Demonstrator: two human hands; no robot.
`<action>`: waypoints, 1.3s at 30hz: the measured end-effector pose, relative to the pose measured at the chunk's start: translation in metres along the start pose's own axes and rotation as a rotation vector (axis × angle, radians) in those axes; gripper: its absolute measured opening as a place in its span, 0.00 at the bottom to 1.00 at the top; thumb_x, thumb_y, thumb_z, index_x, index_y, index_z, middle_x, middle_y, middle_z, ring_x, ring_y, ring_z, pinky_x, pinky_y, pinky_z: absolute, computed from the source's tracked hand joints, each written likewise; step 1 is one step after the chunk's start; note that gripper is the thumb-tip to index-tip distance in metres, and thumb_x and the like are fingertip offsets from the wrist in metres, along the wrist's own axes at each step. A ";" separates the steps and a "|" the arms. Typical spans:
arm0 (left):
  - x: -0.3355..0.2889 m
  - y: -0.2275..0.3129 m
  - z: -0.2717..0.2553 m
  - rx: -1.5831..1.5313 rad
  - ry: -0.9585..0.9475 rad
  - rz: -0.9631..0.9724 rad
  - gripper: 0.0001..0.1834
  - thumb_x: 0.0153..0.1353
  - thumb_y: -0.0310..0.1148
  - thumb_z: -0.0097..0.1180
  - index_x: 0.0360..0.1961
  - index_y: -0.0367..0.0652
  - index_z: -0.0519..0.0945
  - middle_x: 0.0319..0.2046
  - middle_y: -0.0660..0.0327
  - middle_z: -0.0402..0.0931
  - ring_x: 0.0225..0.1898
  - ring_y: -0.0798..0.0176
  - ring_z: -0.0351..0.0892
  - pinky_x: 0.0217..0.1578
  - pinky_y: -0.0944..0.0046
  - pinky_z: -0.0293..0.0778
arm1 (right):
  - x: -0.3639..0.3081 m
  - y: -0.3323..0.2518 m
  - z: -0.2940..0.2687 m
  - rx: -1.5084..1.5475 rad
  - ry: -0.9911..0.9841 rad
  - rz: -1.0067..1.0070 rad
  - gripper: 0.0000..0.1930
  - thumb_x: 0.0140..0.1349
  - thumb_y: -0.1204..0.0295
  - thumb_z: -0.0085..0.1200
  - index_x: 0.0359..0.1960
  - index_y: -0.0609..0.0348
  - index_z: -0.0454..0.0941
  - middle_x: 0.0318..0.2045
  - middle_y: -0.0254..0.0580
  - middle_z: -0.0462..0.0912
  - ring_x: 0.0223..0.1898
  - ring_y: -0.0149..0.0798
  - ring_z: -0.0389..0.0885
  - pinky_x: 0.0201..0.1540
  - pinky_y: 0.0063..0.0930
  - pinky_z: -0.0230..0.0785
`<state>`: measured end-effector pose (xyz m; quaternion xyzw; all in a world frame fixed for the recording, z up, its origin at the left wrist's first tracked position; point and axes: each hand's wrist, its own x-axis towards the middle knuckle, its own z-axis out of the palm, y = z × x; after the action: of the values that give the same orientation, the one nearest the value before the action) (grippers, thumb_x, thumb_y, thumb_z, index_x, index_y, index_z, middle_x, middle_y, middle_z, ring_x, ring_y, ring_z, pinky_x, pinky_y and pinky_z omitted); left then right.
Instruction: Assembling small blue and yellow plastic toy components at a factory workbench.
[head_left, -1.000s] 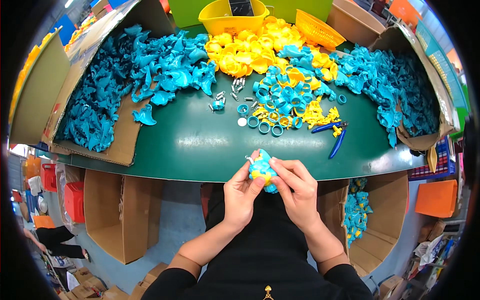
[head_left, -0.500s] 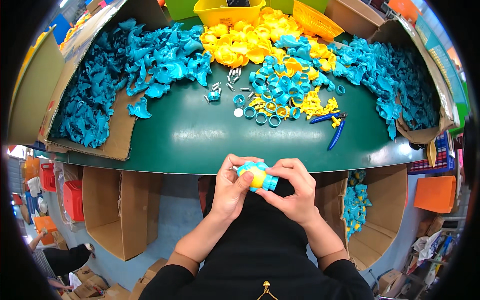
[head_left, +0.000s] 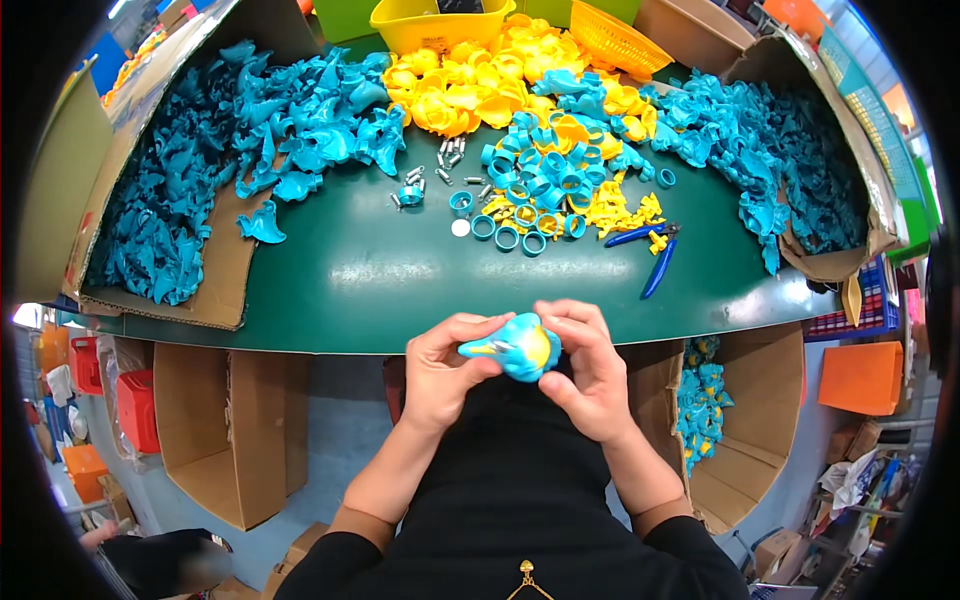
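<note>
A rounded blue-and-yellow plastic toy piece (head_left: 520, 350) is held between my two hands, just off the near table edge. My left hand (head_left: 440, 370) pinches its narrow tapered end between thumb and fingers. Curved around the yellow-patched right side, my right hand (head_left: 590, 375) grips it with thumb below and fingers above. On the table beyond lie blue rings (head_left: 535, 243), small yellow parts (head_left: 625, 213) and several metal springs or cylinders (head_left: 450, 155). Blue-handled nippers (head_left: 655, 270) rest to the right of them.
Cardboard boxes of blue shells stand left (head_left: 225, 290) and right (head_left: 875, 235) on the green table (head_left: 380, 285). Yellow shells (head_left: 470, 95) pile below a yellow basin (head_left: 430, 28). Under the table, a right-hand box (head_left: 760, 430) holds blue-yellow pieces. Another person (head_left: 160, 560) is at lower left.
The toy piece has turned in my hands, so its tapered end now points left and the ringed end no longer shows. The view has shifted slightly. The other person has moved.
</note>
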<state>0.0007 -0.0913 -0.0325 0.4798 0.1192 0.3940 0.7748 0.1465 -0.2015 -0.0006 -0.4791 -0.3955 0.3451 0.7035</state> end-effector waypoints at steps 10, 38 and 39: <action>-0.001 -0.005 0.017 0.365 0.143 0.197 0.16 0.51 0.20 0.71 0.42 0.36 0.83 0.43 0.56 0.82 0.49 0.58 0.81 0.51 0.60 0.77 | 0.010 0.012 0.004 0.022 -0.082 -0.025 0.12 0.60 0.83 0.61 0.47 0.66 0.81 0.57 0.53 0.76 0.61 0.46 0.75 0.60 0.37 0.70; 0.028 -0.008 -0.007 0.371 0.147 -0.012 0.06 0.68 0.23 0.53 0.44 0.34 0.77 0.45 0.60 0.76 0.48 0.69 0.76 0.53 0.68 0.70 | 0.114 0.030 0.006 -0.990 -0.073 -0.374 0.24 0.50 0.74 0.72 0.48 0.62 0.76 0.47 0.48 0.84 0.45 0.46 0.84 0.48 0.33 0.76; 0.029 -0.004 -0.008 0.376 0.148 -0.012 0.06 0.68 0.23 0.53 0.44 0.34 0.77 0.45 0.60 0.76 0.48 0.69 0.76 0.53 0.68 0.70 | 0.117 0.031 0.007 -0.943 -0.065 -0.279 0.24 0.51 0.73 0.72 0.48 0.62 0.76 0.47 0.49 0.84 0.45 0.46 0.84 0.48 0.34 0.76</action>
<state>0.0174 -0.0663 -0.0344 0.5851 0.2500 0.3945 0.6630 0.1898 -0.0883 -0.0022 -0.6769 -0.5909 0.0457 0.4365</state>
